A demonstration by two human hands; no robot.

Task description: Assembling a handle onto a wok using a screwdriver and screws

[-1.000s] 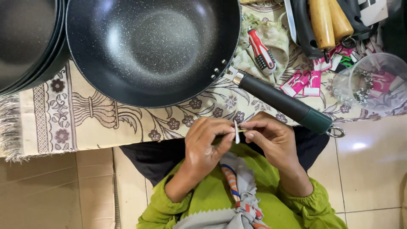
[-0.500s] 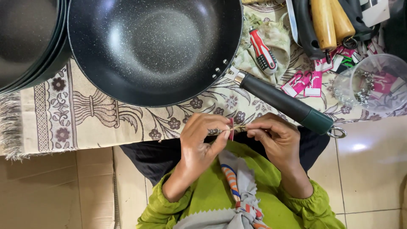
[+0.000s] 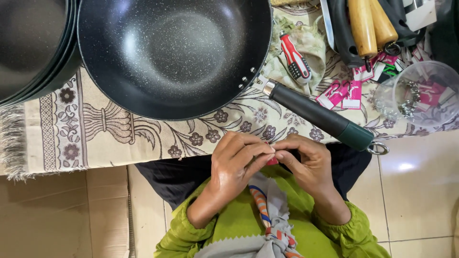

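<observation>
Dark stacked pans (image 3: 28, 48) sit far left on the patterned cloth (image 3: 95, 138), rims overlapping. Next over, the black speckled wok (image 3: 174, 55) lies on the same cloth, its black handle (image 3: 318, 114) angled down-right, with a metal hanging ring (image 3: 378, 148) at the end.

Below the wok we have both hands together over the lap. Left hand (image 3: 234, 165) has its fingers curled in, tips pinched; right hand (image 3: 308, 162) mirrors it, tips meeting the left's. Between them is a small red tag (image 3: 272, 161), mostly hidden, only a sliver showing. Both hands closed on it, as far as we can tell.

Our read: mid-prep on the tag, folding or threading it; which one, we can't tell. Next move likely calls for a steady pinch and carrying the tag up to the ring, which is near, just right of the right hand.

Further right: a red-handled screwdriver (image 3: 295, 57), loose pink tags (image 3: 342, 93), two wooden handles (image 3: 370, 24), and a clear plastic cup (image 3: 420, 93) holding small metal parts.
</observation>
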